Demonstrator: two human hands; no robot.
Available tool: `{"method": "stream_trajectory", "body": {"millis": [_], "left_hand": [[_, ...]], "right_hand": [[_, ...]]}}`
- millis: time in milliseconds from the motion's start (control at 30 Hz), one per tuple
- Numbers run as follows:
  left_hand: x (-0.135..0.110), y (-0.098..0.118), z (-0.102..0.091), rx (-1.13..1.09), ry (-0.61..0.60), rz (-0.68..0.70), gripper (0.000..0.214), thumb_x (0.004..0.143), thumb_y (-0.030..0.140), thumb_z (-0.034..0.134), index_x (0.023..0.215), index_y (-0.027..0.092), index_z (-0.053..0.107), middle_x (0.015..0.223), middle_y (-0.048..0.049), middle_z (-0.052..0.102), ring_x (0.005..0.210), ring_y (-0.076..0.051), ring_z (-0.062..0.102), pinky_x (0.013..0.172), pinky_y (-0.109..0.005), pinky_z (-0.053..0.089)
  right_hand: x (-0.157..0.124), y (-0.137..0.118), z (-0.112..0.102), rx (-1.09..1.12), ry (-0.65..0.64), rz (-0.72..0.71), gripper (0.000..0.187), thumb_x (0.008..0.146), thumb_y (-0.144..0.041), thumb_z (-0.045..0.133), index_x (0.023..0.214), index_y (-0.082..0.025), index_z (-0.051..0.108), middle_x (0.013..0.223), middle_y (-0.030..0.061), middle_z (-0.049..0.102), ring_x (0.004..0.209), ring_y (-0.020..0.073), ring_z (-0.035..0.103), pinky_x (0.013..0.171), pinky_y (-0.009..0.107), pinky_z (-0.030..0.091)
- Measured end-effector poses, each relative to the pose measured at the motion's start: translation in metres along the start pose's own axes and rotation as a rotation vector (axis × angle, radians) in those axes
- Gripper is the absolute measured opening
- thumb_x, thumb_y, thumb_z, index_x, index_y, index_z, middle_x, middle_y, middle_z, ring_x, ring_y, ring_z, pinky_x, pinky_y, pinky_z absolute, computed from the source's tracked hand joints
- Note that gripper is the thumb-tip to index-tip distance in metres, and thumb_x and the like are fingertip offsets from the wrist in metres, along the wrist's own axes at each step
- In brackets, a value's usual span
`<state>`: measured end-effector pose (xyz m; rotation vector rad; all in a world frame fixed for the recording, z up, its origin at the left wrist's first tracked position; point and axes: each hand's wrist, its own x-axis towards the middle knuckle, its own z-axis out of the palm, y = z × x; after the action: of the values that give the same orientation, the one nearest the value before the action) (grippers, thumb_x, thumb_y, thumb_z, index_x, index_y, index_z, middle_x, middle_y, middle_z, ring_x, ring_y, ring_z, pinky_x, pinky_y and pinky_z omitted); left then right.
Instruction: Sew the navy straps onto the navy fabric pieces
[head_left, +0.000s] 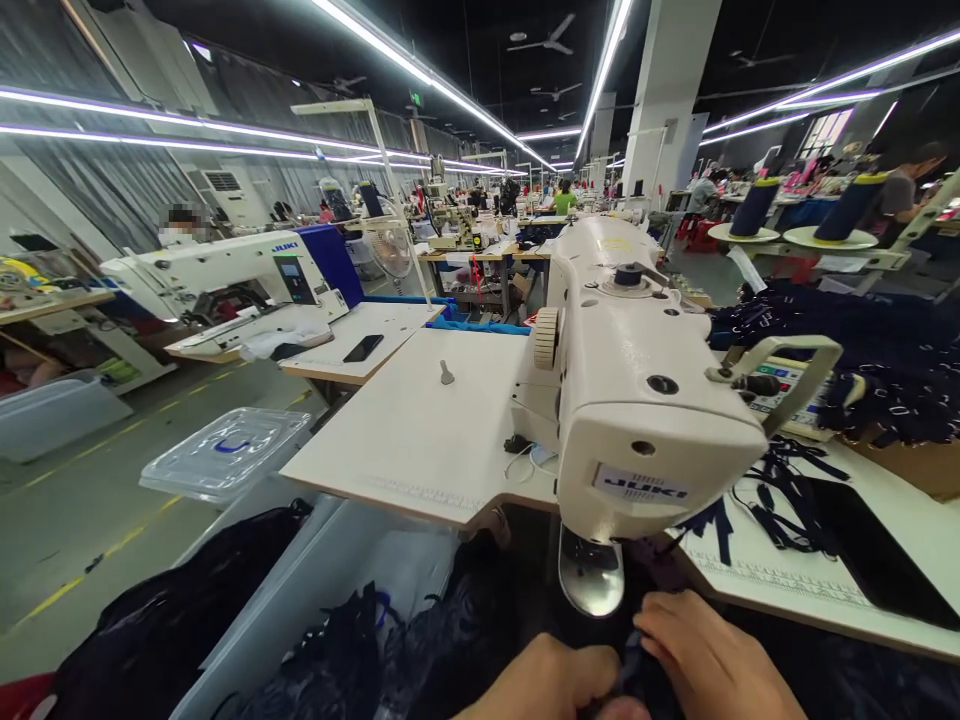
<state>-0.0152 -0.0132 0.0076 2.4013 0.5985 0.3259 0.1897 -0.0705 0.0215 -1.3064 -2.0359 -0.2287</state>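
Observation:
At the bottom of the view my left hand (555, 672) is closed, its thumb and fingers pinching a piece of dark navy fabric (636, 672). Close beside it on the right, my right hand (705, 640) bends its fingers over the same fabric. Just above both hands are the shiny metal plate (592, 580) and the head of a white JUKI sewing machine (637, 430). Shadow and my hands hide the fabric's lower part and exact shape.
Left of my hands, a clear plastic bin (300, 590) holds dark lacy garments (360, 640). Right of the machine lie navy straps (795, 500), a black phone or tablet (877, 550) and a heap of navy pieces (847, 340). A second JUKI machine (225, 265) stands left.

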Motion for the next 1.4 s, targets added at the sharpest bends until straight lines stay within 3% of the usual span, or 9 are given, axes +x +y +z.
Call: {"method": "stream_trajectory", "body": {"millis": [67,133,233,300,400,533,733,1133,1400], "left_hand": [[-0.003,0.006,-0.011,-0.045,0.034,-0.202,0.036,0.100,0.037,0.043,0.070,0.019,0.051,0.050,0.0081,0.042,0.041,-0.006,0.036,0.038,-0.018,0.022],[0.000,0.007,-0.020,0.108,0.250,-0.292,0.030,0.098,0.028,0.046,0.070,0.019,0.053,0.052,0.0063,0.046,0.043,-0.008,0.041,0.041,-0.019,0.027],[0.009,0.001,-0.024,0.477,0.604,-0.182,0.019,0.097,0.021,0.045,0.094,0.017,0.064,0.083,-0.0050,0.066,0.074,-0.018,0.062,0.065,-0.025,0.047],[0.011,-0.006,-0.021,0.626,0.685,0.020,0.025,0.099,0.020,0.043,0.116,0.018,0.062,0.109,-0.0077,0.067,0.104,-0.020,0.060,0.091,-0.032,0.044],[0.009,-0.013,-0.013,0.695,0.554,0.228,0.031,0.102,0.026,0.041,0.127,0.024,0.058,0.122,-0.0021,0.064,0.119,-0.016,0.051,0.105,-0.032,0.032],[0.006,-0.014,-0.003,0.743,0.411,0.116,0.037,0.101,0.027,0.043,0.137,0.028,0.050,0.131,-0.0008,0.060,0.124,-0.017,0.047,0.099,-0.032,0.034],[0.012,-0.002,-0.003,0.782,0.396,0.050,0.038,0.100,0.030,0.044,0.137,0.025,0.051,0.130,-0.0021,0.059,0.116,-0.019,0.049,0.096,-0.034,0.034],[0.019,0.006,-0.003,0.873,0.429,0.035,0.036,0.097,0.027,0.046,0.132,0.021,0.056,0.127,-0.0048,0.058,0.112,-0.022,0.049,0.094,-0.035,0.033],[0.019,0.006,-0.003,0.879,0.409,0.042,0.038,0.097,0.027,0.045,0.133,0.019,0.055,0.128,-0.0063,0.058,0.113,-0.022,0.050,0.094,-0.036,0.034]], "right_hand": [[0.011,0.004,0.014,-0.194,0.062,-0.104,0.030,0.099,-0.015,0.037,0.098,-0.022,0.066,0.087,0.0057,0.075,0.073,0.0197,0.070,0.064,0.028,0.055],[0.020,0.005,0.028,-0.312,0.053,-0.083,0.035,0.101,-0.017,0.033,0.093,-0.019,0.068,0.085,0.0073,0.074,0.071,0.0207,0.070,0.061,0.030,0.054],[0.023,0.004,0.039,-0.359,0.010,0.067,0.034,0.102,-0.026,0.036,0.097,-0.017,0.069,0.083,0.0087,0.072,0.068,0.0214,0.070,0.050,0.029,0.051],[0.019,0.003,0.039,-0.277,0.000,0.130,0.032,0.102,-0.028,0.038,0.104,-0.019,0.069,0.086,0.0082,0.071,0.071,0.0209,0.070,0.050,0.027,0.051],[0.009,0.005,0.035,-0.026,-0.004,0.211,0.029,0.102,-0.031,0.041,0.107,-0.025,0.069,0.087,0.0049,0.070,0.077,0.0178,0.070,0.061,0.024,0.055],[0.000,0.011,0.034,0.349,-0.065,0.449,0.024,0.098,-0.037,0.049,0.112,-0.028,0.067,0.103,0.0030,0.071,0.096,0.0182,0.069,0.083,0.025,0.056],[0.000,0.017,0.045,0.566,-0.035,0.838,0.025,0.093,-0.046,0.053,0.099,-0.022,0.058,0.092,0.0057,0.071,0.089,0.0208,0.068,0.069,0.025,0.055],[-0.003,0.027,0.053,0.553,-0.061,0.890,0.031,0.092,-0.049,0.050,0.107,-0.022,0.053,0.099,0.0102,0.071,0.101,0.0253,0.066,0.069,0.029,0.052],[0.001,0.025,0.047,0.486,-0.047,0.875,0.029,0.090,-0.049,0.052,0.101,-0.023,0.060,0.096,0.0088,0.073,0.089,0.0240,0.070,0.062,0.027,0.053]]}}
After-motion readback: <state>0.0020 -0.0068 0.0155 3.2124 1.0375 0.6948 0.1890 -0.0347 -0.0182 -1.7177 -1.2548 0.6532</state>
